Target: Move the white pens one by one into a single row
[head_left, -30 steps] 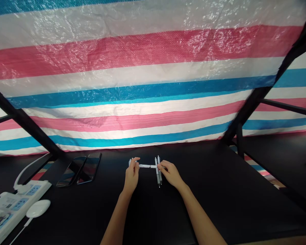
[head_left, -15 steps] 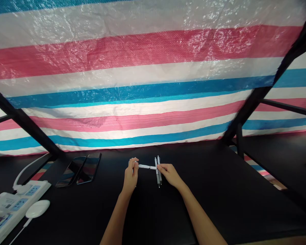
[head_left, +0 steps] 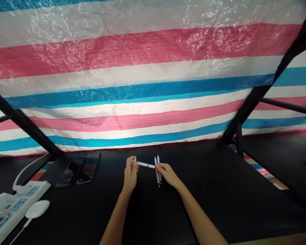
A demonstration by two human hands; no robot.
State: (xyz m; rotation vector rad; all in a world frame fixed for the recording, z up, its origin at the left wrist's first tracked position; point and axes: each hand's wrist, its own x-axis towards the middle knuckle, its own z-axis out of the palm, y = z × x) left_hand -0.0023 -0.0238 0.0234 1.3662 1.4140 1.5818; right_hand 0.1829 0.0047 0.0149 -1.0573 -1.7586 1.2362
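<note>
A white pen [head_left: 147,165] spans the gap between my two hands, lying nearly crosswise with its left end a little higher. The fingers of my left hand [head_left: 130,174] are closed at its left end. A small pale piece shows by those fingertips, and a thin tip peeks out below the hand; I cannot make out what either belongs to. My right hand [head_left: 168,174] pinches the pen's right end between thumb and forefinger. Two white and grey pens [head_left: 157,178] lie side by side on the black table [head_left: 153,211], partly covered by my right fingertips.
Two dark phones [head_left: 70,172] lie to the left on the table. A white power strip [head_left: 20,204] with plugs and a round white charger [head_left: 37,209] are at the near left. Black frame bars [head_left: 244,112] and a striped plastic sheet [head_left: 132,122] rise behind.
My left hand has shifted slightly up and left, and the crosswise pen tilts a little more. My right hand has moved slightly left. The two lying pens look almost unmoved.
</note>
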